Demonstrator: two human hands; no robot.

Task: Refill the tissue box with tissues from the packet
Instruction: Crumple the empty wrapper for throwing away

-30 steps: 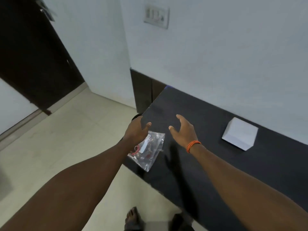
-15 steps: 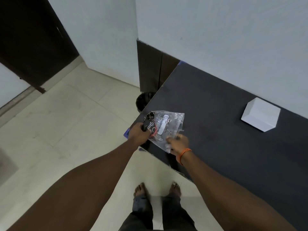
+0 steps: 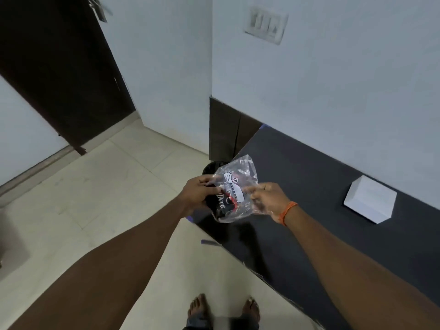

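A clear plastic packet [image 3: 238, 186] with a white label and dark printed contents hangs in the air above the left corner of the black table [image 3: 309, 182]. My left hand [image 3: 198, 195] grips its left side. Its right side is pinched by my right hand [image 3: 267, 198], which wears an orange wrist thread. A white tissue box [image 3: 370, 202] rests on the table to the right, near the wall, well apart from both hands.
A dark round bin [image 3: 209, 169] stands on the tiled floor [image 3: 107, 198] just behind the packet, beside the table's end. A dark door [image 3: 59, 72] is at the left. My bare feet [image 3: 223, 308] are close to the table's front edge.
Both hands took hold of the packet at the table's corner and lifted it off the surface. The camera tilted back up, bringing the wall switch into view again.
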